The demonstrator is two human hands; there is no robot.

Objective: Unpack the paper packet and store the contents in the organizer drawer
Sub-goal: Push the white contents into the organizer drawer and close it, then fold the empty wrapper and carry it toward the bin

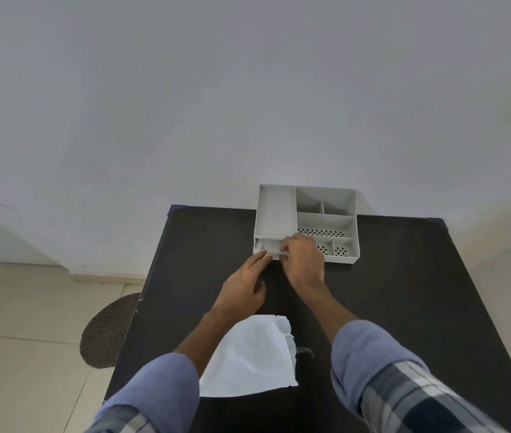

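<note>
Hands (302, 257) at organizer drawer (268, 246), paper packet (251, 357) behind wrists

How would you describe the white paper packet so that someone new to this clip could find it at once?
Start from the dark table set against the pale wall. At its near edge, between the person's two forearms, lies the paper packet, flat and crumpled, with a torn upper right corner. It is the only soft white thing there: the grey organizer at the far edge is rigid and divided into compartments.
</note>
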